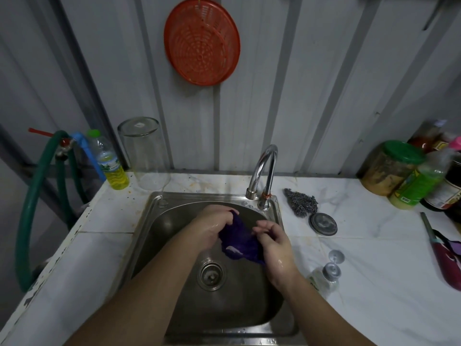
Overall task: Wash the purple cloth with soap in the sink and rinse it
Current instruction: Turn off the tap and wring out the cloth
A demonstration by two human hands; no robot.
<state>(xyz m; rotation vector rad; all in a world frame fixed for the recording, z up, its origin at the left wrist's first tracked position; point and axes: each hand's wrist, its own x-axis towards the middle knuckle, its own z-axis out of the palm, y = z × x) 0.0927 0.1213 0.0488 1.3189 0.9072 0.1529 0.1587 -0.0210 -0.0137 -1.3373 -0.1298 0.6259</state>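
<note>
Over the sink (154, 248), purple cloth (238, 242) bunched between both hands, fingers (262, 229) seemingly curled, pinching it.

Grey corrugated metal wall (311, 96) in front of me, ribs running vertical. An orange strainer (202, 41) hangs on it from a yellow hook. Below, a white marble-pattern counter (361, 258), stained near the wall, chipped along my left edge. Left of it, a green hose (30, 208) loops down from a valve with a red handle (40, 132), beside a blue pipe (89, 156). Light is dim and flat; the corners of my view fall dark.
</note>
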